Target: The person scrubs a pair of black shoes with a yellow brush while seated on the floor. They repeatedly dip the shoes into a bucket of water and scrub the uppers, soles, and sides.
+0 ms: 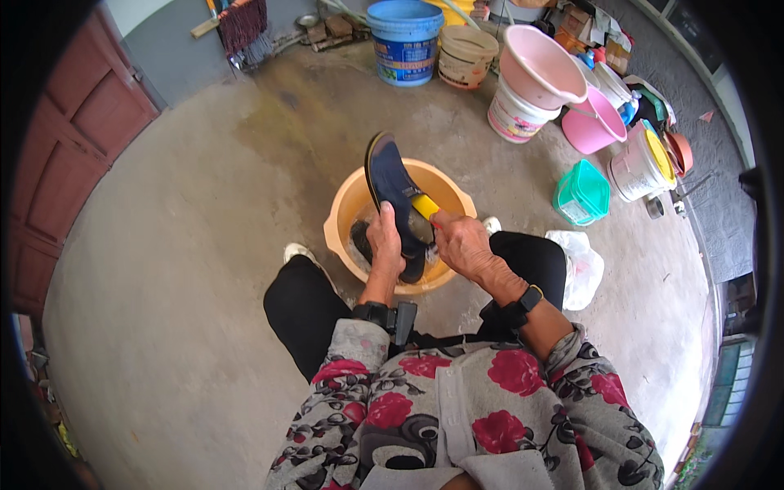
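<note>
A dark blue shoe (392, 171) with a black and tan sole edge is tilted toe-up over an orange plastic basin (444, 177). My left hand (384, 239) grips its side, thumb on the upper. In my right hand (462, 242) is the yellow and red handle of a brush (424, 206), held against the shoe near its opening; the bristles are hidden. Another dark shoe (361, 240) lies in the water at the basin's left, partly behind my left hand.
A green square tub (582, 193) and a white plastic bag (582, 269) are on the concrete floor at the right. Beyond the basin stand a blue bucket (405, 43), a pink basin (542, 64) on a white bucket (517, 116), and a pink bucket (593, 122).
</note>
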Demonstrator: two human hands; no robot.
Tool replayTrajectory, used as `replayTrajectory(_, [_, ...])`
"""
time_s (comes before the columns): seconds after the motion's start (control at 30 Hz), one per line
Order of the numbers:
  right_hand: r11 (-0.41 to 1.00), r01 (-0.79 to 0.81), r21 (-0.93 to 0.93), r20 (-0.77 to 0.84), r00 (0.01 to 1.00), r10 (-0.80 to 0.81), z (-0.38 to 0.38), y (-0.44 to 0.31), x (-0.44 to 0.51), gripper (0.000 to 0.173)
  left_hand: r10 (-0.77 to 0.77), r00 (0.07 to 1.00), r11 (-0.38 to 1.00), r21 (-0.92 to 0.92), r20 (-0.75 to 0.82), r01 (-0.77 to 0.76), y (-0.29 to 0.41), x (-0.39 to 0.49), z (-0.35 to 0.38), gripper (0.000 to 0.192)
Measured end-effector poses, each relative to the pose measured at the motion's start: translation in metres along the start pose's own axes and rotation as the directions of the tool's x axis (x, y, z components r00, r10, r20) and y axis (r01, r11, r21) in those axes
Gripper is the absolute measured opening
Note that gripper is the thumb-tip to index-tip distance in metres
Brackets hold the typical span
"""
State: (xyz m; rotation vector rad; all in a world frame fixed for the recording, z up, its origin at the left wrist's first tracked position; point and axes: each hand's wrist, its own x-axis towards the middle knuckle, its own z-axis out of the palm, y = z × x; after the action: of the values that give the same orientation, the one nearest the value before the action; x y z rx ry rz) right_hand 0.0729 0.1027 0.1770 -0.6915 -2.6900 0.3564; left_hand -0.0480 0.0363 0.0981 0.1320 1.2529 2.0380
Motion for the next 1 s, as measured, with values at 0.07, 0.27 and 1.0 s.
replayTrajectory(0.07, [0.999, 0.014, -0.048, 0.015, 1.0, -0.014, 0.001, 0.001, 0.012, 0.012, 0.012, 0.999, 1.0, 0.027, -0.037, -0.011, 0.003, -0.003, 0.004, 0.044])
replayTrajectory(0.27, [0.992, 0.0, 0.128, 0.039, 0.999, -0.005, 0.005, -0.005, 0.015, 0.013, 0.02, 0.998, 1.0, -0.011, -0.06, -0.021, 0.007, -0.006, 0.007, 0.043])
replayTrajectory(1.0, [0.997, 0.051, 0.054, -0.115, 0.992, -0.044, 0.006, 0.017, 0.012, 0.018, -0.018, 0.997, 1.0, -0.018, 0.079, 0.019, -0.009, 0.002, -0.002, 0.054])
